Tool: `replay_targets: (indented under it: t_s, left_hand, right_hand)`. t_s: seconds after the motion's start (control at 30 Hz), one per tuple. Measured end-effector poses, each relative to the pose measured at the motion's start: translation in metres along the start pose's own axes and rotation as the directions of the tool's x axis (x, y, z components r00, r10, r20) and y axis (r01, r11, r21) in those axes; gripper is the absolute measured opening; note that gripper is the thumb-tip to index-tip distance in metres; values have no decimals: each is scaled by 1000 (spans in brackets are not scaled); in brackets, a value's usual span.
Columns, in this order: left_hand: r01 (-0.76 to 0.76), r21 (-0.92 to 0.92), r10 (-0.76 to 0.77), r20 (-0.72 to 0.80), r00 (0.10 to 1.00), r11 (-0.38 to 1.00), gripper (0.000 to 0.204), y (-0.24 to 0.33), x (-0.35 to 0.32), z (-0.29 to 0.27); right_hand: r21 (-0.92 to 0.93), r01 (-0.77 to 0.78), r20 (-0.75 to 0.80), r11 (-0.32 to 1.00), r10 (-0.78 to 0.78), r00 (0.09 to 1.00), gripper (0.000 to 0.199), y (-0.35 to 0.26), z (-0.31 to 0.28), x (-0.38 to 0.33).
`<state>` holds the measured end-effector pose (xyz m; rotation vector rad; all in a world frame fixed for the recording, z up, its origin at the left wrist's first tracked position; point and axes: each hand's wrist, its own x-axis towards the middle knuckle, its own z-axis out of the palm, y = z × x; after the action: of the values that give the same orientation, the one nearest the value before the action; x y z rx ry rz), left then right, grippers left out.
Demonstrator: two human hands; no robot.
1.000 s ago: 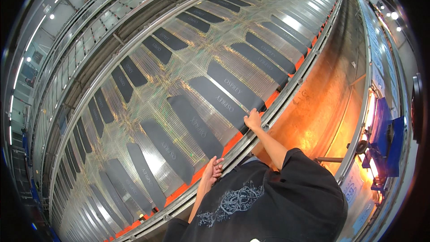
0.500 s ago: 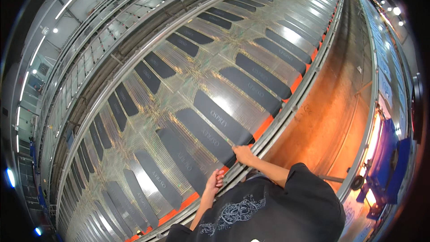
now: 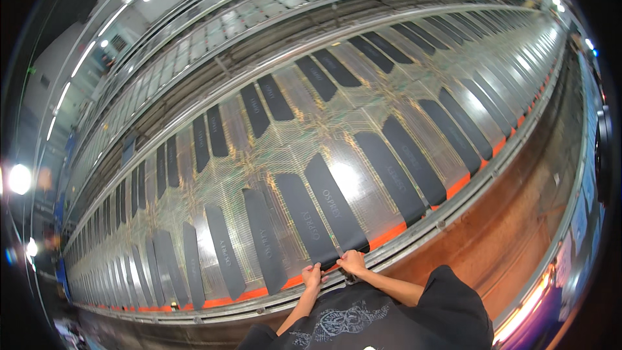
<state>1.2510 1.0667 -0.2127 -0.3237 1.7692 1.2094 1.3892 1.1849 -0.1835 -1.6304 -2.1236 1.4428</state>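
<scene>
Dark grey fabric panels with pale lettering lie in rows on a long table (image 3: 421, 196). At its near edge, both my hands are on the bottom end of one dark grey fabric panel (image 3: 310, 217). My left hand (image 3: 313, 276) is closed, with thumb and fingertips pinching the panel's left bottom corner. My right hand (image 3: 352, 263) pinches at its right bottom corner, close beside a neighbouring panel (image 3: 337, 201). Between the hands the panel's dark lower edge appears slightly raised. Fingertips partly hide the gripped corners.
An orange-red strip (image 3: 389, 232) and a metal rail (image 3: 414, 233) run along the table's near edge. To the right is a brownish floor aisle (image 3: 492, 227), with another table (image 3: 586, 175) beyond it. More long tables (image 3: 259, 32) stand behind.
My view has swung to the right. My left hand has come up from the rail onto the panel's bottom edge, closer to my right hand, which stays at the panel's end.
</scene>
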Motion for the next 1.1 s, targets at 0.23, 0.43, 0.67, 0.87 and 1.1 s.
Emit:
replay_targets:
  t_s: [0.23,0.43,0.67,0.87,1.1]
  left_hand:
    - [166,-291,-185,-40,982,942,53,15,-15,9]
    - [269,-325,-296,-36,955,907,34,17,-21,8]
    - [340,-72,-339,38,940,937,24,22,-12,-3]
    - [287,49,-291,224,930,957,26,22,5,-7]
    - [50,540,-277,347,896,840,37,101,-31,-19]
  right_hand:
    - [448,-576,530,684,315,787,18,-21,-12,2]
    - [500,-773,683,392,371,630,20,3,-4,17]
    - [415,-849,770,327,370,519,29,-11,-2,30]
    - [222,-930,904,294,296,309,43,-29,-2,43]
    - [261,-953,950,153,133,282,40,-16,-5,52]
